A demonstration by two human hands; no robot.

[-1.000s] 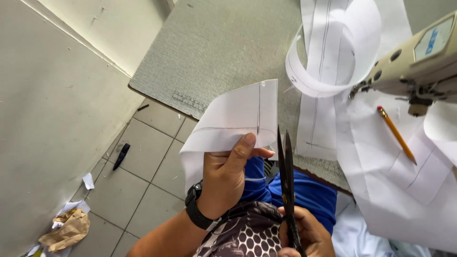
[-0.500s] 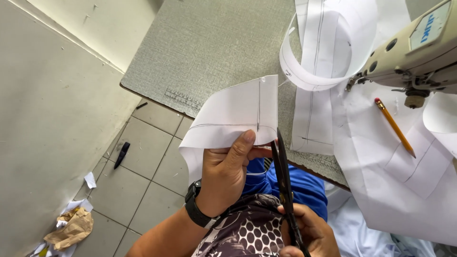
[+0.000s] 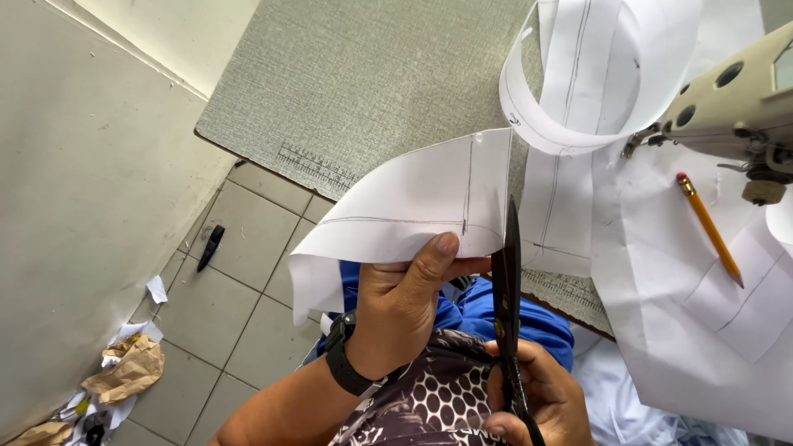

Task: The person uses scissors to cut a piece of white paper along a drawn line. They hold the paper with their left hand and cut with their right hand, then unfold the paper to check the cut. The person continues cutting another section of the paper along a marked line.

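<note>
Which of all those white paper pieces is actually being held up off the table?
The curved white piece with pencil lines, pinched by the left hand beside the black scissors in the right hand. The other paper pieces lie on the table.

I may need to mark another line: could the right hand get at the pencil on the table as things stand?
Probably not at once: the right hand is gripping the black scissors. The pencil itself lies uncovered on white paper, nothing over it.

Black wristwatch (image 3: 345, 363) on the left wrist — dark honeycomb-print top, blue trousers.
</note>
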